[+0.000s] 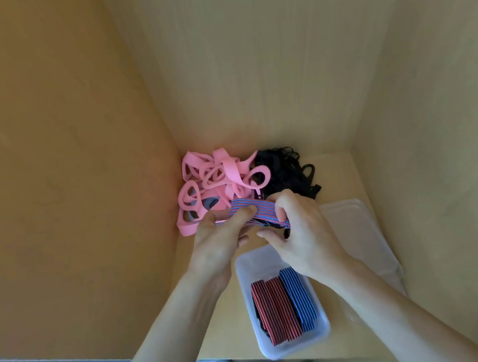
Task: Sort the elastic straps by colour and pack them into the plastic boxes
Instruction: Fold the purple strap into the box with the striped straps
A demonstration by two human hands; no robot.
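Held strap: a blue-and-red striped elastic strap is held up between both hands, above the desk and just in front of the loose piles.
Long axis: it runs left to right across the view, dipping slightly to the right, with one end at each hand.
Left hand: its fingers are curled round the strap's left end.
Right hand: the strap's right end is pinched.
Look: fine lengthwise stripes are seen; the band appears folded flat.
Plastic box: it lies nearer the person, just below the right hand, the closer of the two.
Packed straps: red-black and blue striped folds are laid lengthwise; a quarter turn of the held strap is judged necessary.
Pink straps: heaped in the corner, unsorted.
Black straps: heaped just beside the pink.
Clear plastic piece: whether box or lid cannot be told.
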